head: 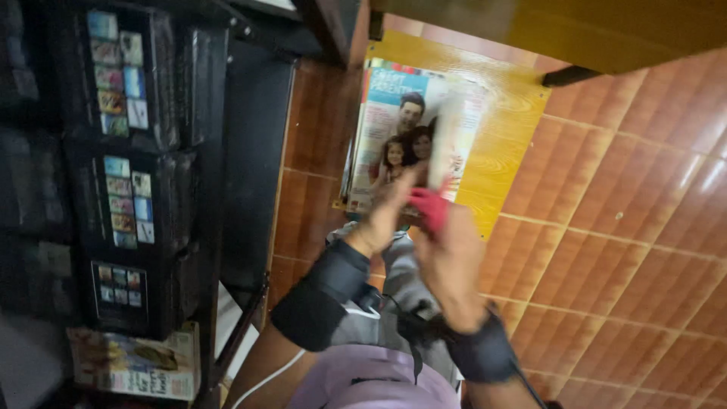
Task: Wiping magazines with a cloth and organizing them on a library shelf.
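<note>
Over the yellow stool [507, 121] | our left hand [382, 216] rests on the magazine [394, 129] lying there | our right hand [447, 257] pinches a red cloth [430, 208], blurred, perhaps lifting a page | wiping well means holding the cover flat, with short strokes.

Background here is mostly a reddish-brown tiled floor [636, 197] with pale grout lines, shiny enough to catch glare. A black shelf unit [227, 151] runs down one side, packed with dark boxed sets [121, 174] that have little grids of colourful thumbnails on their covers. Another magazine [132, 363] with a pale, busy cover sits at the end of that stack.
</note>
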